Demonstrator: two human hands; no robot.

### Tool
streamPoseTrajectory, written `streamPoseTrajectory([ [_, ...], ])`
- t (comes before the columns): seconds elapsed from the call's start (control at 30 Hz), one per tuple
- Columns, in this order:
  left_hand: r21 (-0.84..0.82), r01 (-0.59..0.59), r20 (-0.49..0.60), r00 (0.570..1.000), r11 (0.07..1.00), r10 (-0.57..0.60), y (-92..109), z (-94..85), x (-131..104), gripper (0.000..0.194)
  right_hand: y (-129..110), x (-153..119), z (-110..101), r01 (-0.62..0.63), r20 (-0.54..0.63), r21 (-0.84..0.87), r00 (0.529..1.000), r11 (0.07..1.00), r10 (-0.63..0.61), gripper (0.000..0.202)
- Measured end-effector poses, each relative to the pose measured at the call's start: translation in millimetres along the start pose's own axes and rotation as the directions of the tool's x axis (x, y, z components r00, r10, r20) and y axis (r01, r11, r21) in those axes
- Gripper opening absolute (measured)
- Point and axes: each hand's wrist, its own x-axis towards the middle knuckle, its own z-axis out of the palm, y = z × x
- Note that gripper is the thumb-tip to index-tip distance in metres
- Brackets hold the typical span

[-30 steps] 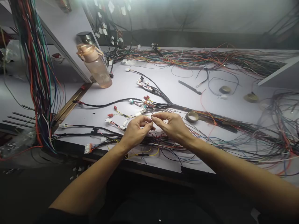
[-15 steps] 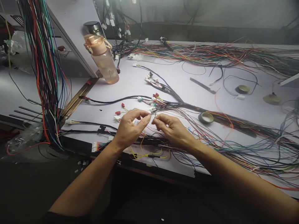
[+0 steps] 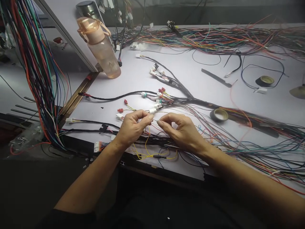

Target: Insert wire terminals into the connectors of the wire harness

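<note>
My left hand (image 3: 133, 127) is closed in a pinch beside a white connector (image 3: 152, 110); what lies between its fingertips is too small to name. To its right, my right hand (image 3: 182, 128) pinches the end of a thin wire (image 3: 155, 120), with its tip pointing towards my left fingertips. Just beyond the hands, red connectors (image 3: 162, 90) and white ones sit at the branch ends of a black-wrapped harness (image 3: 202, 103). Yellow wires (image 3: 147, 155) curl on the table below the hands.
A peach-capped bottle (image 3: 102, 54) stands at the back left, near a hanging wire bundle (image 3: 33, 63). Long loose wires (image 3: 214, 41) run along the back. A tape roll (image 3: 219, 115) and a dark flat strip (image 3: 215, 78) lie to the right.
The view has shifted, so the bottle and back wires appear higher. My right hand has turned slightly and moved a little away from my left, and the thin wire now shows between them.
</note>
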Motion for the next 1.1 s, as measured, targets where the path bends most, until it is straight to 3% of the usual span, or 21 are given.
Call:
streamPoseTrajectory([
  [0.1, 0.032, -0.018, -0.018, 1.0, 0.999, 0.019, -2, 0.8, 0, 0.027, 6, -2, 3, 0.081, -0.077, -0.05, 0.993, 0.996, -0.084, 0.018],
  [0.23, 0.051, -0.025, -0.024, 0.999, 0.998, 0.026, -3, 2.4, -2, 0.027, 11, -2, 6, 0.087, -0.112, -0.002, 0.99, 0.996, -0.086, 0.014],
  [0.37, 0.095, -0.045, -0.003, 0.999, 0.994, 0.046, -1, 1.8, -4, 0.028, 14, -2, 8, 0.174, -0.138, -0.041, 0.974, 0.984, -0.178, 0.014],
  [0.47, 0.243, -0.157, -0.027, 0.985, 0.957, 0.169, 2, -9.6, -3, 0.024, 13, -3, 7, 0.178, -0.148, -0.052, 0.972, 0.983, -0.184, 0.015],
  [0.6, 0.583, -0.229, -0.081, 0.939, 0.78, 0.335, 3, -36.7, -3, 0.012, 7, -1, -2, 0.083, -0.129, -0.008, 0.988, 0.997, -0.083, 0.016],
  [0.7, 0.724, -0.185, -0.003, 0.963, 0.665, 0.27, 1, -47.5, -5, 0.012, 3, 4, -12, 0.014, -0.09, -0.021, 0.996, 1.0, -0.016, 0.016],
  [0.83, 0.76, -0.208, 0.117, 0.976, 0.616, 0.185, -3, -41.2, -3, 0.025, 8, 12, -14, -0.068, -0.037, -0.036, 0.997, 0.997, 0.066, 0.018],
  [0.93, 0.756, -0.263, 0.214, 0.965, 0.6, 0.154, -5, -36.9, 6, 0.03, 15, 14, -8, -0.096, -0.029, -0.02, 0.995, 0.995, 0.096, 0.018],
  [1.0, 0.739, -0.308, 0.272, 0.95, 0.599, 0.152, -6, -38.9, 14, 0.022, 18, 14, -4, -0.102, -0.037, 0.001, 0.994, 0.995, 0.102, 0.017],
  [1.1, 0.628, -0.416, 0.349, 0.906, 0.658, 0.24, -8, -44.2, 23, 0.012, 20, 12, -3, -0.116, -0.054, 0.027, 0.992, 0.993, 0.117, 0.016],
])
